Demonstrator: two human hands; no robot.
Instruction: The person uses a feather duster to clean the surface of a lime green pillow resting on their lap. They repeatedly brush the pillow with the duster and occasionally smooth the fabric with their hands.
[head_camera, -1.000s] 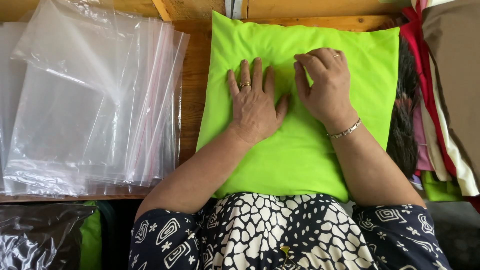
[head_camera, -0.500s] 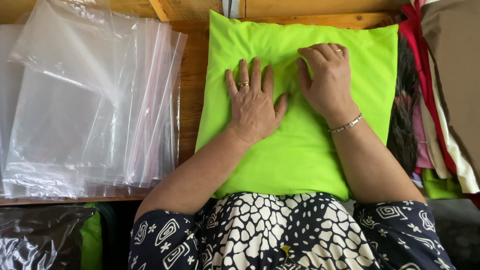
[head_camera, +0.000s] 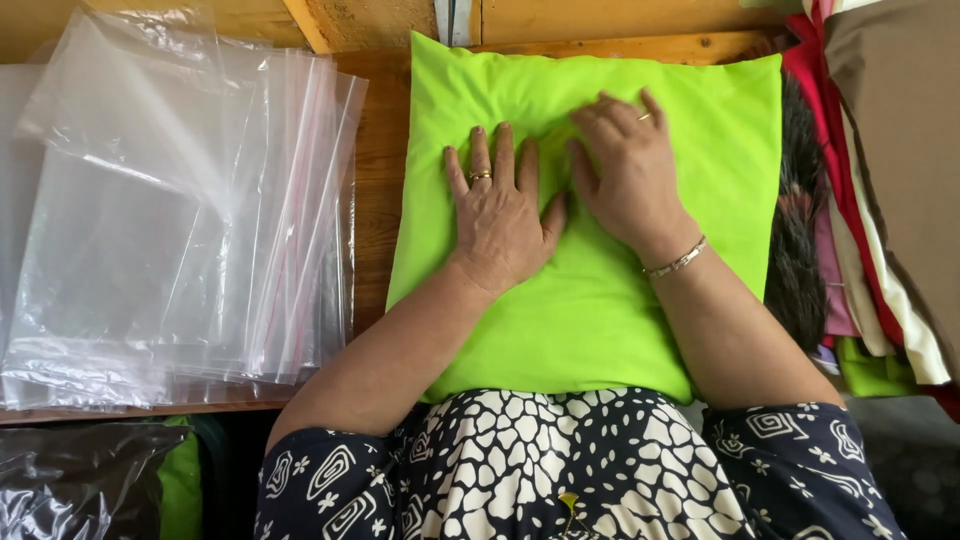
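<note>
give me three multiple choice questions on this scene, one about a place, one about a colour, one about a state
1. Where does the stack of clear plastic bags lie?
A. to the left of the cushion
B. on top of the cushion
C. in the person's lap

2. What colour is the cushion?
A. dark blue
B. lime green
C. white

3. How is the left hand placed?
A. lifted off the cushion
B. closed around a plastic bag
C. flat on the cushion, fingers spread

Answers:
1. A, the bags sit on the wooden table left of the cushion.
2. B, its fabric is a bright lime green all over.
3. C, the palm presses down on the fabric, beside the right hand, which also rests on the cushion.
</note>
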